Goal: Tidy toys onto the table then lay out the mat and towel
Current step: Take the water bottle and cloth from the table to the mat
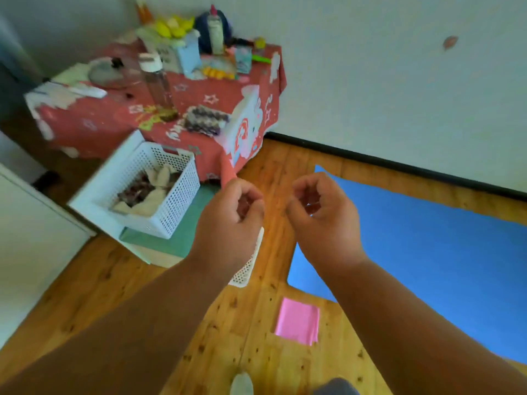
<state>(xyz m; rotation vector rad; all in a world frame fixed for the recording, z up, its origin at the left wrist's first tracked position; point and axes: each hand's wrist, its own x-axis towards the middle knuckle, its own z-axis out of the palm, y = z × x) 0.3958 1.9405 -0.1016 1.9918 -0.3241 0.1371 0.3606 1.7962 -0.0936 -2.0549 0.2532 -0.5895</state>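
Blue mat (427, 252) flat on wood floor (114, 295), right of and below both hands. Pink towel (298, 320) folded on floor beside mat's near edge, below and between wrists. Toys heaped on red-clothed table (114, 115), upper left, well apart. Left hand (228, 220) and right hand (325, 218) raised side by side, fingers curled, holding nothing, touching nothing. White basket (159, 189) left of left hand.

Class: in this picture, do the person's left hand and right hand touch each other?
Apart. The head view shows a strip of wooden floor between the left hand and right hand.
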